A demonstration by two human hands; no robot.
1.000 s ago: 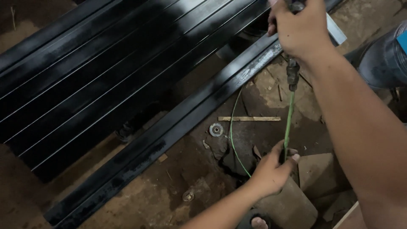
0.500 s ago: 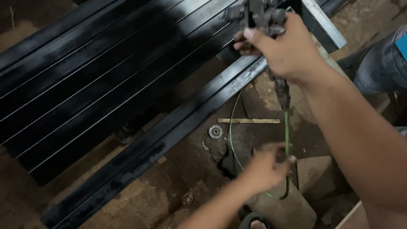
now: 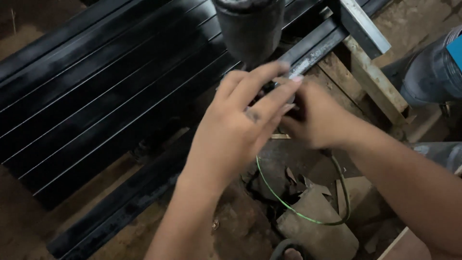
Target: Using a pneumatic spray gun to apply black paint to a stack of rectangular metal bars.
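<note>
Both hands (image 3: 269, 120) meet under a dark cylindrical cup (image 3: 250, 29) (matte, grimy).

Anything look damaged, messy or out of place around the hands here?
Broken slabs and rubble litter the dirt under the hands, with a thin green hose looping loosely across them. The black bars lie evenly. Left hand and right hand meet below a dark cylinder.

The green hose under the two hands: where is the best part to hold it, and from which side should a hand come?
Probably grip the green hose on its free loop over the flat stone, coming from above. That stretch curves in the open with bare ground around it. The upper end disappears behind the right hand and left hand, close to the dark cylindrical tool, so there is less room there.
</note>
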